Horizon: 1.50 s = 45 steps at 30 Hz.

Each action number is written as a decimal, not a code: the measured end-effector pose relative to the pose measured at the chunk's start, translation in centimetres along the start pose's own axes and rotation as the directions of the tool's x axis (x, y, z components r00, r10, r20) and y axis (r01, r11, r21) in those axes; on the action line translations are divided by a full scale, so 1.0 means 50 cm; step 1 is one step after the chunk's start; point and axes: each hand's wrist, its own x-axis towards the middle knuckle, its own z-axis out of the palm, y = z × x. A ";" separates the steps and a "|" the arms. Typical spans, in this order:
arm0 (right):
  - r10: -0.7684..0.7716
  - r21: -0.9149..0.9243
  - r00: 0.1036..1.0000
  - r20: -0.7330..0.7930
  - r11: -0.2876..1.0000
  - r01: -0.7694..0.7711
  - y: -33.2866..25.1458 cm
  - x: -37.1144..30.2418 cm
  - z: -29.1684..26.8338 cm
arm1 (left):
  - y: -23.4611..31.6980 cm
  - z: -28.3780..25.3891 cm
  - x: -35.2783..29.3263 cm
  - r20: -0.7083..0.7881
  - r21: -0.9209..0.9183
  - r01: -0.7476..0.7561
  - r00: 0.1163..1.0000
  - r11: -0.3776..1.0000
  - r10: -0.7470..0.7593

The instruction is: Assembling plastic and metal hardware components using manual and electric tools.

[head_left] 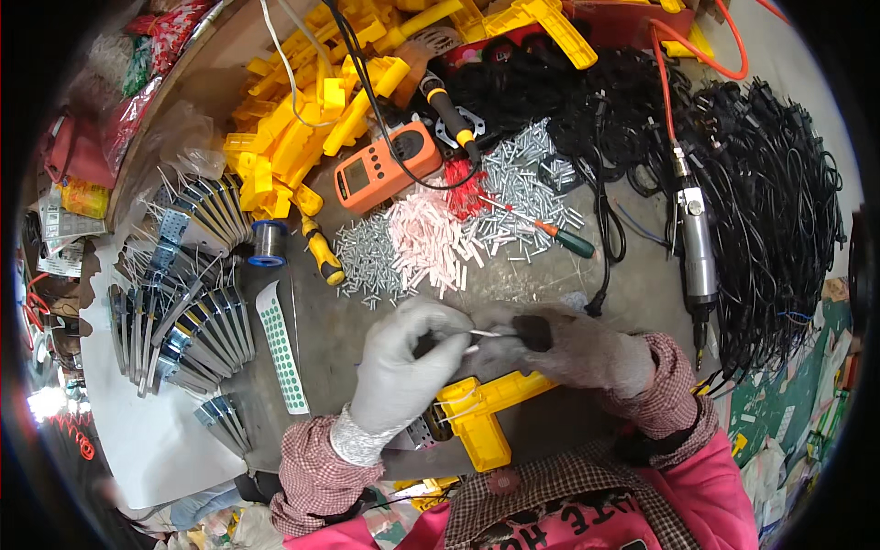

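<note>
My left hand (pixel 403 367), in a pale glove, is closed in a pinch above the near middle of the worktop. A thin white wire (pixel 486 334) spans the small gap between its fingertips and those of my right hand (pixel 587 353). That hand is gloved too, dark at the fingertips, somewhat blurred, and also pinched on the wire. Just below both hands lies a yellow T-shaped plastic housing (pixel 483 431), with white wires at its left end. Beside it, partly under my left wrist, is a perforated metal part (pixel 422 434).
Silver screws (pixel 522 170), pale pink sleeves (pixel 426 238) and an orange meter (pixel 385 167) lie beyond my hands. Yellow housings (pixel 293 137) are heaped far left, metal-strip assemblies (pixel 197 321) at left. A hanging power screwdriver (pixel 697 243) and black cables (pixel 770 211) occupy the right.
</note>
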 end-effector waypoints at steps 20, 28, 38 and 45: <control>-0.557 -0.923 0.815 -0.159 0.376 0.076 0.081 -0.029 0.012 | 0.026 0.024 0.071 0.130 -0.604 0.325 0.941 0.727 -0.312; 0.252 0.176 0.931 -0.265 0.962 -0.211 0.014 -0.017 -0.006 | 0.009 -0.015 0.120 -0.167 -0.283 0.131 0.969 0.950 -0.183; -0.391 -0.063 0.820 -0.418 0.913 0.403 0.072 0.020 0.033 | -0.024 -0.006 0.296 0.424 0.905 -0.375 0.835 -0.200 0.350; 0.133 0.383 0.979 -0.157 0.922 -0.064 0.017 0.013 -0.001 | -0.025 -0.016 0.301 0.469 0.878 -0.381 0.803 -0.289 0.367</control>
